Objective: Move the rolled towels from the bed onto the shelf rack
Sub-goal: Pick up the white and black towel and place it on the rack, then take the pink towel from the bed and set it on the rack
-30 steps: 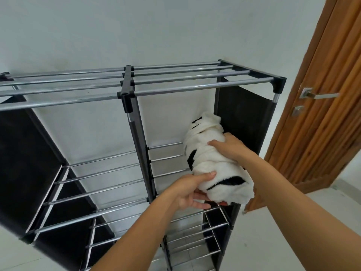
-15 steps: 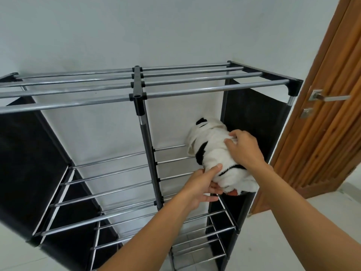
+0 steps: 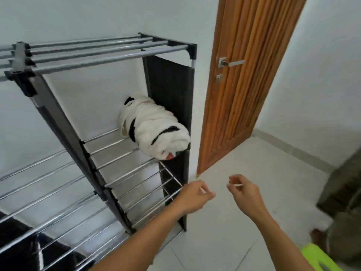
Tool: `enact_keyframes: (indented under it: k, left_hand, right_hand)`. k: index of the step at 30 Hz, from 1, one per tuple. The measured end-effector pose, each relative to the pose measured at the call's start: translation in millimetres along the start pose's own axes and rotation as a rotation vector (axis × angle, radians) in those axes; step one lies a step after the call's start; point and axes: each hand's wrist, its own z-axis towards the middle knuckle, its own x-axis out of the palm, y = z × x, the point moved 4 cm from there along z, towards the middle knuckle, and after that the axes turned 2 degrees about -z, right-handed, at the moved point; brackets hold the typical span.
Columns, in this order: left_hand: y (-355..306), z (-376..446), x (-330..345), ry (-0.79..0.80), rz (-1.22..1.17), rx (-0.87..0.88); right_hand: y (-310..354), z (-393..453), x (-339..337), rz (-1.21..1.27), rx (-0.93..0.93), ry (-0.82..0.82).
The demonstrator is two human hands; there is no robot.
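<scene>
One rolled towel (image 3: 154,127), white with black markings and a small red patch at its near end, lies on the second tier of the shelf rack (image 3: 109,55), in the right-hand bay. It rests on the metal rods at the right edge of that tier, pressed against the black fabric side panel (image 3: 172,89), with its far end toward the white wall (image 3: 88,18) and its near end jutting slightly past the front rod. No brand, label or writing can be read anywhere on the towel or the rack.

Half a second ago both your hands were on the towel, pushing it into that bay; now they have let go and dropped well below it. Your left hand (image 3: 192,196) hovers just in front of the rack's lower right corner, fingers loosely curled and holding nothing. Your right hand (image 3: 243,192) is near it over the pale floor tiles (image 3: 224,231), also slack, half open and empty. The two hands are close together but apart.

Your view has swung right since then: the wooden door (image 3: 244,75) with its metal lever handle (image 3: 231,63) now fills the middle of the view, and a lime-green object (image 3: 316,257) shows at the bottom right corner.
</scene>
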Motion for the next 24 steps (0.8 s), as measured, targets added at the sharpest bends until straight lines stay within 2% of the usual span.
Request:
enact_keyframes:
  k: [2,4,7,12,18,21,24]
  left_hand:
    - [-1,7,49,0.219,0.243,-0.024]
    - [-14,3,104,0.348,0.403,0.024]
    - [-44,-32,204,0.52,0.484,0.132]
    - [-91,-150,386,0.845,0.494,0.358]
    - [-111,-346,564,1.305,0.583,0.53]
    - [-114,-445,621,1.5,0.638,0.532]
    - [-117,-524,667,1.627,0.655,0.541]
  right_hand:
    - [-46,-35,-27,-0.004,0.13,-0.004]
    - [-92,-87,-65,-0.001,0.237,-0.072]
    - [-159,-197,-127,0.019,0.423,-0.247]
    - [-235,-428,-204,0.086,0.787,-0.635]
    - [-245,-677,-241,0.269,1.102,-1.136]
    - [-242,-780,-244,0.311,1.19,-1.392]
    - [-245,-863,-245,0.348,1.284,-1.604]
